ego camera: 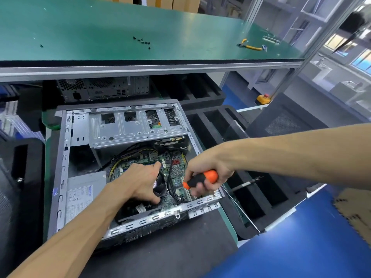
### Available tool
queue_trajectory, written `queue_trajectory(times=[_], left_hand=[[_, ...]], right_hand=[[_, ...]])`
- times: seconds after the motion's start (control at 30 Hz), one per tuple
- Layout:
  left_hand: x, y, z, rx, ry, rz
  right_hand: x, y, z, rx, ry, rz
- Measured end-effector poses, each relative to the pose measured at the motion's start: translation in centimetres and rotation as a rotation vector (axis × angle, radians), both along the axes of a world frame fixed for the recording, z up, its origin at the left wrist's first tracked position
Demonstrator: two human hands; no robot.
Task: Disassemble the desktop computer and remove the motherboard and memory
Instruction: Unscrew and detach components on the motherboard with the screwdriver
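Note:
An open desktop computer case (64,157) lies on its side on a low black mat. Inside it the green motherboard (177,171) shows, with black and yellow cables (120,159) running over it. My left hand (142,181) reaches into the case and wraps around the black CPU cooler fan (160,189), fingers on its far and near sides. My right hand (204,173) hovers over the right part of the board, shut on a screwdriver with an orange and black handle (200,179); its metal shaft (245,184) points right, away from the board. Memory sticks are not clearly visible.
A grey power supply (84,195) sits at the case's left, a silver drive cage (136,127) at its far end. Black foam trays (251,197) lie to the right. The green shelf (100,27) above holds several loose screws (142,42) and yellow pliers (250,46). Another computer (104,89) stands behind.

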State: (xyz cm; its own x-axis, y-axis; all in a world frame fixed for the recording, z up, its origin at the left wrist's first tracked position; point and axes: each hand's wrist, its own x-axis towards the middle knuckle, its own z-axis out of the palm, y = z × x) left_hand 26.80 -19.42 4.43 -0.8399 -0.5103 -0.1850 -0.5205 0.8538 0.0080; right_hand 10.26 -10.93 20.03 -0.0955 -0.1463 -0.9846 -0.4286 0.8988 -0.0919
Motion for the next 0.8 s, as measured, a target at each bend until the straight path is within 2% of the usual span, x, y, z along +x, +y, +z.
queue_trajectory(times=[0.07, 0.1, 0.13, 0.23, 0.27, 0.33, 0.4, 0.43, 0.5, 0.57, 0.63, 0.7, 0.73, 0.8], left_hand=[[0.0, -0.1, 0.0, 0.009, -0.002, -0.006], [0.0, -0.1, 0.0, 0.016, -0.004, -0.008], [0.0, -0.1, 0.1, 0.019, -0.007, -0.011], [-0.1, 0.0, 0.1, 0.012, -0.004, -0.019], [0.0, 0.0, 0.2, 0.012, -0.006, -0.020], [-0.1, 0.1, 0.3, 0.020, -0.015, -0.018], [-0.1, 0.1, 0.3, 0.018, -0.022, -0.012], [0.0, 0.1, 0.4, 0.012, -0.025, -0.009], [0.0, 0.0, 0.5, 0.016, -0.018, -0.003], [0.1, 0.0, 0.5, 0.027, -0.014, -0.001], [0.1, 0.0, 0.7, 0.040, -0.020, 0.008], [0.2, -0.1, 0.8, 0.051, -0.028, 0.020], [0.2, -0.1, 0.8, 0.050, -0.031, 0.021], [0.1, 0.0, 1.0, 0.029, -0.033, 0.006]], right_hand=[[-0.3, 0.2, -0.3, 0.005, -0.041, -0.018], [-0.1, 0.4, -0.5, -0.056, 0.026, 0.115], [0.2, 0.7, -0.6, -0.174, 0.143, 0.347], [1.4, 2.0, -0.6, -0.653, 0.551, 1.301], [1.8, 2.4, -0.4, -0.759, 0.630, 1.536], [2.1, 2.7, 0.2, -0.850, 0.661, 1.796], [1.6, 2.6, 0.5, -0.907, 0.661, 1.921], [1.3, 2.7, 0.5, -0.940, 0.672, 1.917], [0.7, 2.7, 0.7, -0.941, 0.746, 1.746], [0.2, 2.5, 0.7, -0.751, 0.746, 1.479], [-0.2, 1.8, 0.6, -0.482, 0.519, 1.135], [-0.7, 1.1, 0.0, -0.358, 0.303, 0.740], [-1.0, 1.0, -0.1, -0.320, 0.239, 0.608], [-1.3, 0.8, 0.0, -0.302, 0.194, 0.550]])
